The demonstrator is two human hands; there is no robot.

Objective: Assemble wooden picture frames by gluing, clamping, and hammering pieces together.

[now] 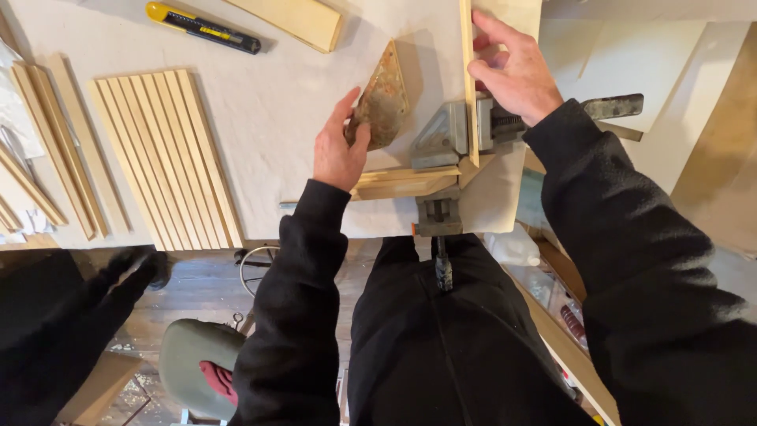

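Corner clamp (445, 138), grey metal, sits at the near edge of the white-covered counter (276, 102) and grips two wooden strips at a right angle: vertical strip (466, 63) running away from the person and horizontal strip (402, 183) running leftward along the counter edge. Left hand (339, 150) lies just left of the clamp, fingers curled around the lower edge of a rusty triangular metal piece (382, 99), which stands tilted on the counter beside the clamp body. Right hand (512, 71) lies above and right of the clamp, fingers pinching the vertical strip, palm over the clamp's screw side. Black screw handle (613, 106) projects to the right past the wrist. Row of wooden slats (165, 154) lies well apart to the left. Yellow-and-black utility knife (203, 27) lies at the far edge.
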